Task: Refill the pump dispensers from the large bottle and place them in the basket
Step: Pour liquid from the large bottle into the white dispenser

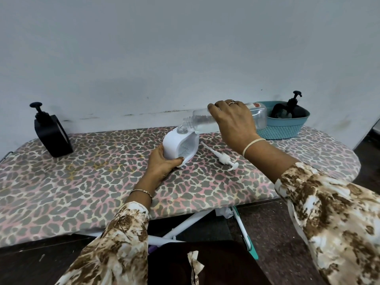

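We judged the pouring step under way: our right hand [234, 120] clamped the large clear plastic bottle [226, 118], tipped over the open white dispenser [180, 146] our left hand [162, 163] steadied on the tabletop [82, 171]; next, refit its white pump [223, 158]; basket it.

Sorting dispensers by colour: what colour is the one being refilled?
White, its pump off, seen in the head view.

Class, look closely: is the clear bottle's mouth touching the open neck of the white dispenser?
Apart. The head view shows the clear bottle tipped sideways, its mouth slightly above and right of the white dispenser neck, with wall visible between.
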`<state>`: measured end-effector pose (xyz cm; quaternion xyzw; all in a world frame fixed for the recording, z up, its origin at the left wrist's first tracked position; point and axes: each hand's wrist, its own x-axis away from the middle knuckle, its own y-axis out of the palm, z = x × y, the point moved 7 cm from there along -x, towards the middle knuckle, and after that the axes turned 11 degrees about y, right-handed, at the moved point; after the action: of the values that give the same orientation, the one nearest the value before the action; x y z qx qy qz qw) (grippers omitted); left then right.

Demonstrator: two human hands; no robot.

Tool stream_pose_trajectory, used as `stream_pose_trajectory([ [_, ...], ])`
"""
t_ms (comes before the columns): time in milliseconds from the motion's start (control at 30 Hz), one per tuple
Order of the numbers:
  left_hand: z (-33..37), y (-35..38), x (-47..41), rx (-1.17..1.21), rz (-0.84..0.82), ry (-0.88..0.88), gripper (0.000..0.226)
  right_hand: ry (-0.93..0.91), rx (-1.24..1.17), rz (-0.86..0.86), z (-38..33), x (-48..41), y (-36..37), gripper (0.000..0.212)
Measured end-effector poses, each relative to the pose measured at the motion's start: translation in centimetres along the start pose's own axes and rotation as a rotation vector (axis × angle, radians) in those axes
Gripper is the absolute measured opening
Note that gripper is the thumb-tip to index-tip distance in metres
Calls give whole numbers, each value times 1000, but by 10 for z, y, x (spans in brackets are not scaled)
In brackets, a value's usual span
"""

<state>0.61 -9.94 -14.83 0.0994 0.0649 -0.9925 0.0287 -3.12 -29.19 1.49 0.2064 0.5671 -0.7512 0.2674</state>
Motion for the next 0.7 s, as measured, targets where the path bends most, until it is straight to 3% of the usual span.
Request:
stream_pose_trajectory([
  [700,0,-1,1,-19,21,29,71,114,-77,-81,9,9,11,55],
])
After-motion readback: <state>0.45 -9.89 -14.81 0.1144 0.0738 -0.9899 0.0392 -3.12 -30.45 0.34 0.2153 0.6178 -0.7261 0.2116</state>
